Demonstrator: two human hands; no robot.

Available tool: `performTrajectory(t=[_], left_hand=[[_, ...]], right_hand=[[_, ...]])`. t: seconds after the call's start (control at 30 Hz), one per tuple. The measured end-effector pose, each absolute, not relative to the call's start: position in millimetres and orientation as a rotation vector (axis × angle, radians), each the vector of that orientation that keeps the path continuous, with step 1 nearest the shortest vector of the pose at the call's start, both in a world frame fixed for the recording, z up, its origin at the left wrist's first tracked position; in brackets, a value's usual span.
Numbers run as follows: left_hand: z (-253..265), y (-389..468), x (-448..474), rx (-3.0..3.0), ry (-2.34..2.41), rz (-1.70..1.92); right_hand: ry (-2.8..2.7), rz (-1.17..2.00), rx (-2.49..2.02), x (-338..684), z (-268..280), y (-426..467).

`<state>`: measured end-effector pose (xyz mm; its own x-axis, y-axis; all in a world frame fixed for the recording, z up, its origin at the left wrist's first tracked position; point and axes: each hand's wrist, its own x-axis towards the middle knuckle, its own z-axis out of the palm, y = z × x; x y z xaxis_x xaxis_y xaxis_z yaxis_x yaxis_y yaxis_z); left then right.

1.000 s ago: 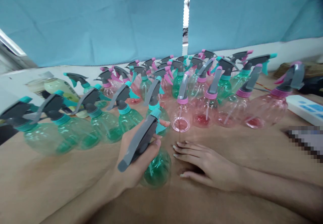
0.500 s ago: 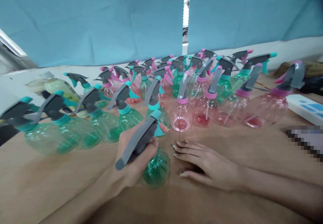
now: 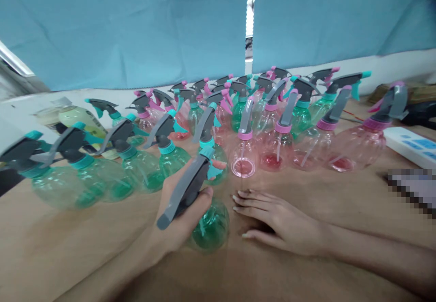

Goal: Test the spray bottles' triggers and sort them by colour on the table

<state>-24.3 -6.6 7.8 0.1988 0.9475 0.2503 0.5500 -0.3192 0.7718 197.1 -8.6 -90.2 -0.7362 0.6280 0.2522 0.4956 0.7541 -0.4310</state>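
My left hand [image 3: 180, 211] is closed around the neck of a green spray bottle [image 3: 211, 229] with a grey and teal trigger head. The bottle's round, clear body shows below my fingers, and its collar is hidden by them. My right hand [image 3: 272, 220] lies palm down on the wooden table [image 3: 252, 279], fingers stretched out, holding nothing. Just beyond it stands a pink spray bottle [image 3: 243, 159] with a pink collar. Another green spray bottle [image 3: 175, 156] stands behind my left hand.
Several green bottles [image 3: 98, 177] line the left, and several pink ones [image 3: 356, 147] the right, with more rows behind. A white device with blue buttons [image 3: 413, 145] and a blurred-out flat object [image 3: 413, 188] lie at right. A yellowish bottle [image 3: 81, 118] stands far left. A blue sheet [image 3: 136, 29] hangs behind.
Almost nothing differs. The view has shifted very slightly; my left hand still grips the green spray bottle and my right hand rests in the same place.
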Motion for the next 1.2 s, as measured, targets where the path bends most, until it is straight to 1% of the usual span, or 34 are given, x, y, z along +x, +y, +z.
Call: performTrajectory(t=[0.37,1.2], left_hand=[[7.7,-6.8,-21.6,1.908,1.319,1.032],[7.6,-8.0,-20.9,1.900,1.352,1.026]], right_hand=[[-2.550,0.485,-0.853,198.2,-91.8,-8.6],[-2.534,0.503,-0.842,198.1,-91.5,-8.5]])
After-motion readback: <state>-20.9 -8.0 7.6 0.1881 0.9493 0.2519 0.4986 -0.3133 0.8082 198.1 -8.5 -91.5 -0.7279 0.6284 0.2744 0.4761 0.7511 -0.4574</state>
